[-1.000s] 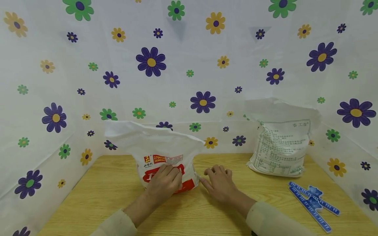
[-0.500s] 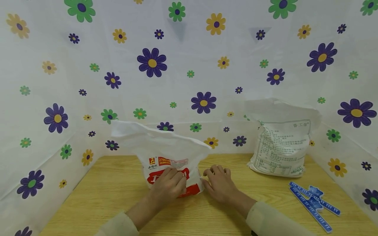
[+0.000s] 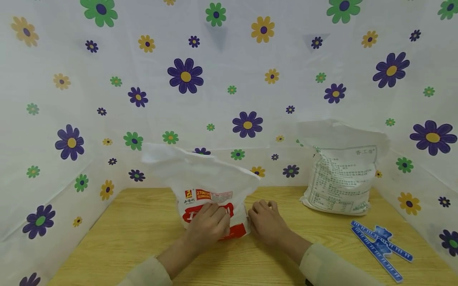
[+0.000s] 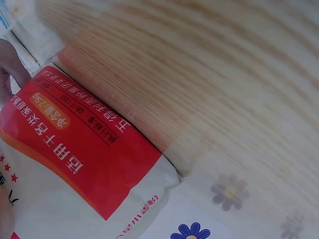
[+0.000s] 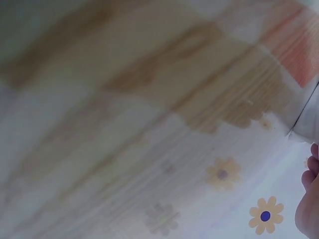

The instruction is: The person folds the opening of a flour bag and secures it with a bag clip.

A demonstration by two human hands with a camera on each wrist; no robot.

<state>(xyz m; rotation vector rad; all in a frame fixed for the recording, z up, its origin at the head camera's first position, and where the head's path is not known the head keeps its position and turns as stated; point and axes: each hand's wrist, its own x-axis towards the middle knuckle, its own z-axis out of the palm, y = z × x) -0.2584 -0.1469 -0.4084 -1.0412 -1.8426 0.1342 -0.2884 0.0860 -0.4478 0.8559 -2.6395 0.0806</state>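
A white flour bag [image 3: 214, 174] with red print stands left of centre on the table, its loose top spread wide and leaning. My left hand [image 3: 209, 224] lies against the lower front of the bag, fingers curled to grip its face. At the bag's lower right side my right hand [image 3: 268, 222] has bent fingers, which hold the edge near the corner; the fingertips are partly hidden. The left wrist view shows the bag's red lower panel [image 4: 89, 144] close up. In the right wrist view, curled fingers [image 5: 311, 169] sit at the bag's corner [image 5: 306, 124].
A second white bag with green print [image 3: 340, 178] stands at the back right. Two long blue sealing clips with bear shapes [image 3: 375, 246] lie crossed at the front right. A white flowered curtain [image 3: 222, 103] encloses the wooden table [image 3: 136, 222].
The flour bag and my left hand have shifted a little to the right. My right hand has stayed nearly in place, and its fingers are now closer against the bag's side.
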